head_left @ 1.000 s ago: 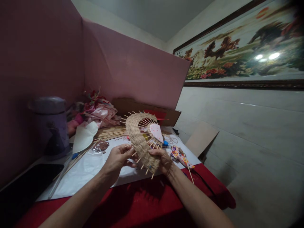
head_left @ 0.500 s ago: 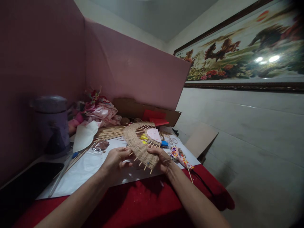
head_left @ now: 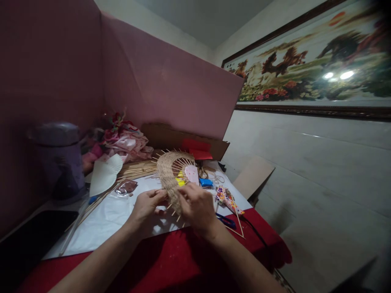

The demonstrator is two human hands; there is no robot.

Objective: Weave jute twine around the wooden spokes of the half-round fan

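A half-round woven fan (head_left: 166, 173) of tan twine on thin sticks is held up over the table's near edge. Stick ends poke out all round its outer rim, and a pink spotted patch (head_left: 191, 174) fills its inner centre. My left hand (head_left: 149, 206) pinches the fan's outer edge at the lower left, thumb on top. Bent over the lower end of the woven band are the fingers of my right hand (head_left: 198, 205), closed on it; their tips are partly hidden. Behind the fan lie a yellow piece (head_left: 180, 179) and a blue packet (head_left: 206, 182).
Bundled sticks (head_left: 137, 170), a white pleated paper piece (head_left: 104, 175) and a brown packet (head_left: 126, 187) lie left. A purple lidded cup (head_left: 58, 162) and a dark phone (head_left: 38, 234) stand or lie farther left. Blue-handled scissors (head_left: 226, 221) and flowered cloth (head_left: 227, 199) lie right.
My right hand has shifted from gripping under the fan's right side to bending over its lower end. The fan has turned slightly, and the blue-handled scissors have come into view.
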